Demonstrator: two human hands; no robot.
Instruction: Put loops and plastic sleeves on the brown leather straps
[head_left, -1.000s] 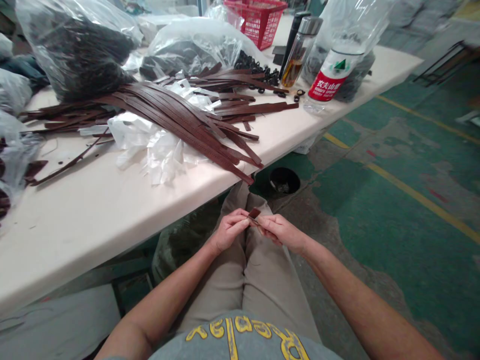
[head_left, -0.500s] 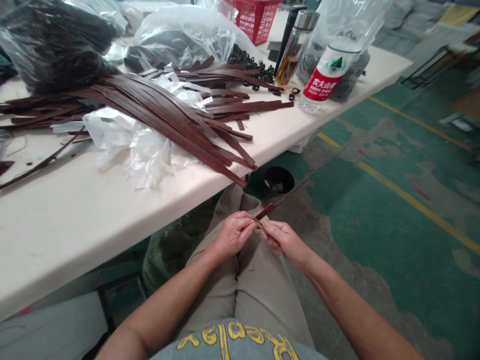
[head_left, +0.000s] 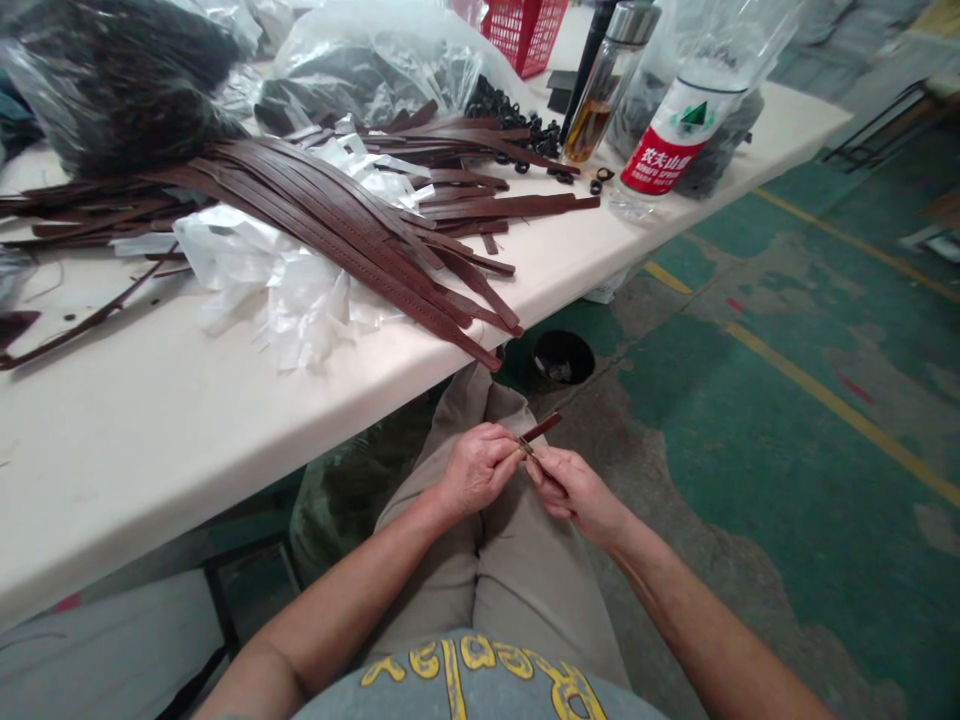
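Observation:
Above my lap, my left hand point(head_left: 484, 466) and my right hand point(head_left: 574, 485) meet at a short brown leather strap point(head_left: 541, 428). Its free end sticks out up and to the right, past my fingertips. Both hands are closed, with thumbs and fingers pinched around the strap's near part. Something small and dark, perhaps a buckle or loop, shows between the fingertips; I cannot make out its kind. The rest of the strap is hidden by my hands. On the table, a bundle of long brown leather straps point(head_left: 360, 235) lies with several ends hanging over the front edge.
White plastic wrapping point(head_left: 292, 290) lies under the straps on the table point(head_left: 187, 440). Behind are bags of dark items point(head_left: 127, 90), small black rings point(head_left: 525, 130), a glass flask point(head_left: 600, 100), a water bottle point(head_left: 667, 150) and a red basket point(head_left: 525, 35). A black bin point(head_left: 562, 358) stands on the floor.
My view has shifted slightly, so the table things sit a little to the right. My hands stay together on the strap; the small dark piece between the fingertips shows more clearly.

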